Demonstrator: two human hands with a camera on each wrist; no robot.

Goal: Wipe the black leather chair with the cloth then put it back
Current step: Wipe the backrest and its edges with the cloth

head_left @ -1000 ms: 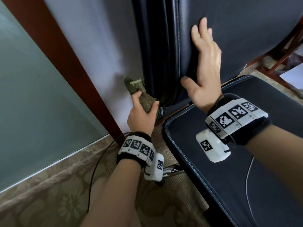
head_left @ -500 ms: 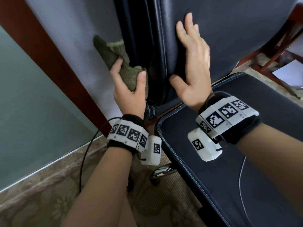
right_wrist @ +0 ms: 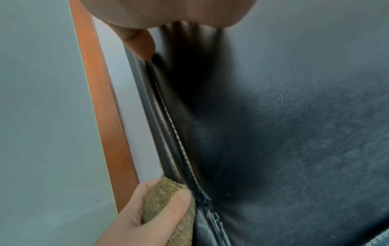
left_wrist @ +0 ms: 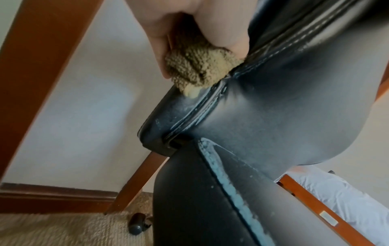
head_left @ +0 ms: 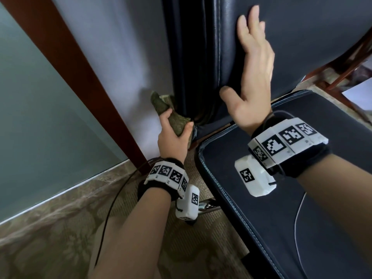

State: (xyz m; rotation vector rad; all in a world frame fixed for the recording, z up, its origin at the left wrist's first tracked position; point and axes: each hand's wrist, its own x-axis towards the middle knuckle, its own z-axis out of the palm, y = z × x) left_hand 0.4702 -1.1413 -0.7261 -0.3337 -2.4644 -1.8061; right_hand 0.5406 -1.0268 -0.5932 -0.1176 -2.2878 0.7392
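The black leather chair [head_left: 302, 37] fills the right of the head view, its backrest upright and its seat [head_left: 261, 198] below. My left hand [head_left: 173, 135] grips a bunched olive-green cloth [head_left: 171, 117] and holds it against the lower left edge of the backrest, near the stitched seam [left_wrist: 210, 103]. The cloth [left_wrist: 197, 69] touches the leather there, and the cloth [right_wrist: 166, 201] sits beside the side seam in the right wrist view. My right hand [head_left: 253, 77] lies flat with straight fingers on the front of the backrest.
A grey wall [head_left: 120, 57] and a reddish wooden post [head_left: 70, 67] stand close to the left of the chair. Patterned carpet [head_left: 50, 238] covers the floor, with a black cable [head_left: 112, 202] across it. A chair castor [left_wrist: 138, 224] rests on the carpet. Wooden furniture legs [head_left: 346, 67] show at the right.
My left hand has slid the cloth back down the backrest's left edge, from higher up half a second ago to its base. The right hand stays pressed flat on the backrest.
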